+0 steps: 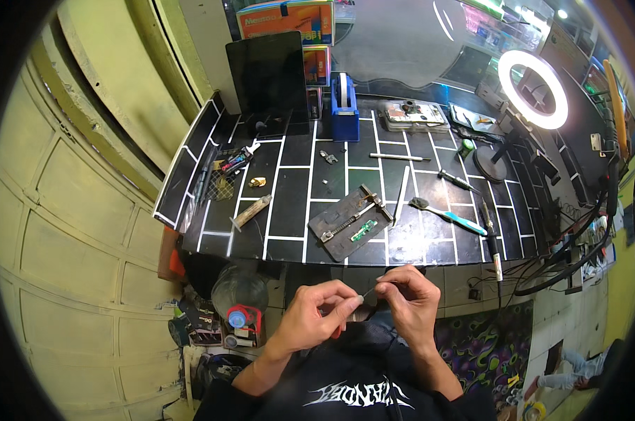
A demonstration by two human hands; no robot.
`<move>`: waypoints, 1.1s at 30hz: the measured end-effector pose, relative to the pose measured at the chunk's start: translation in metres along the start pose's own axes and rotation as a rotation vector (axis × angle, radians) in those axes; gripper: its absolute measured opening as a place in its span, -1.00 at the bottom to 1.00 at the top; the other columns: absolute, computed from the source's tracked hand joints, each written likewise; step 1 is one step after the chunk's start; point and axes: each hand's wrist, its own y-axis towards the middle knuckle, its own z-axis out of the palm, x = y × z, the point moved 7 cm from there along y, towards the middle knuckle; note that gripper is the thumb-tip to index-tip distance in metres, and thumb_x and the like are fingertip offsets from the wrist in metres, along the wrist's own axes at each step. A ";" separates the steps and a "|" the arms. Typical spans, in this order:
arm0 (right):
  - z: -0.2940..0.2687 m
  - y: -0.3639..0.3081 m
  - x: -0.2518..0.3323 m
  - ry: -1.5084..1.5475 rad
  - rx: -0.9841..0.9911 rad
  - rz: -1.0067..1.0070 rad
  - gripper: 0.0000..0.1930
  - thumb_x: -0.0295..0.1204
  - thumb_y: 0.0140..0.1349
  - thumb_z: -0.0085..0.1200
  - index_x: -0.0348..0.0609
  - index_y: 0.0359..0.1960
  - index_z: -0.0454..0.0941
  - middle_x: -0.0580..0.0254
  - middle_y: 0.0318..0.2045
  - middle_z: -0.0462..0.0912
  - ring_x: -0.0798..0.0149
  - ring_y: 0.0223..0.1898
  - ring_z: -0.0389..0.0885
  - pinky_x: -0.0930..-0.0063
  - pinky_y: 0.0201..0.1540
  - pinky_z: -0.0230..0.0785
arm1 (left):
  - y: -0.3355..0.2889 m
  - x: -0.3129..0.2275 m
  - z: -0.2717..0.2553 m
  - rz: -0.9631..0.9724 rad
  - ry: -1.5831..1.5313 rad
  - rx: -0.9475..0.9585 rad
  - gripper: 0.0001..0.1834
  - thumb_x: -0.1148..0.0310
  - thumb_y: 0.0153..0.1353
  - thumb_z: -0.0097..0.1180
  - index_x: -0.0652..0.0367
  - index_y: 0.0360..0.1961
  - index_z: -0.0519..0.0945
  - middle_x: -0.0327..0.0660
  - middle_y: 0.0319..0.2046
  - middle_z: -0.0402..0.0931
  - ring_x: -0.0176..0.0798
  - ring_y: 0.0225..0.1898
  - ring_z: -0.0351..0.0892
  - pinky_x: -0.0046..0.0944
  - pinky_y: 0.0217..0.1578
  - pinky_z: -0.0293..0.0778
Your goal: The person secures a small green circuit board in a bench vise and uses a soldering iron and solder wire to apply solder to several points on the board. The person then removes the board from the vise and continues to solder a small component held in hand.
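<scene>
From the head view, the one view I have, I see my left hand [317,313] and right hand [410,302] raised in front of the near edge of the black bench [286,189], fingertips nearly meeting. Between them runs a thin dark strand [370,290]; my right thumb and forefinger pinch its upper end narrowly, while my left thumb and forefinger close on a small greyish piece [361,299] at its lower end. Whether strand and piece are joined, I cannot tell. Something red [336,332] shows under my left hand, too covered to name or to say whether I grip it. I judge the strand to be almost weightless and springy, easily kinked, and fine enough to slip through dry fingertips; the little piece looks light too, perhaps soft. I'd take hold close to each end with the pads, pressing lightly and keeping the middle free of bends. Beyond, on the bench, a green circuit board [363,230] lies on a dark holder [338,247], with a blue-and-white toothbrush [457,221] to its right, both apart from my hands.
</scene>
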 end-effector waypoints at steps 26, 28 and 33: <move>-0.232 -0.029 -0.086 0.590 -0.952 -0.096 -0.59 -0.08 0.44 0.05 -0.20 0.03 0.50 0.31 -0.21 0.59 0.43 -0.19 0.56 0.59 -0.21 0.42 | -0.009 0.037 -0.017 -0.011 -0.232 -0.165 -0.81 0.37 0.42 0.11 0.33 -0.18 0.58 -0.24 -0.59 0.56 -0.49 -0.59 0.50 -0.49 -0.63 0.37; -0.240 -0.028 -0.083 0.628 -0.951 -0.183 -0.66 -0.18 0.46 0.04 -0.23 -0.02 0.54 0.27 -0.21 0.62 0.41 -0.20 0.59 0.60 -0.20 0.49 | -0.006 0.038 -0.020 -0.003 -0.256 -0.169 -0.81 0.37 0.42 0.10 0.33 -0.18 0.57 -0.21 -0.57 0.58 -0.49 -0.59 0.50 -0.49 -0.62 0.39; -0.218 -0.012 -0.049 0.830 -0.672 -0.277 -0.66 -0.25 0.48 -0.03 -0.26 0.09 0.46 0.19 -0.15 0.60 0.30 -0.16 0.58 0.51 -0.15 0.55 | 0.003 0.032 -0.030 0.027 -0.209 -0.249 -0.79 0.37 0.43 0.09 0.34 -0.13 0.57 -0.14 -0.46 0.67 -0.49 -0.60 0.50 -0.49 -0.62 0.38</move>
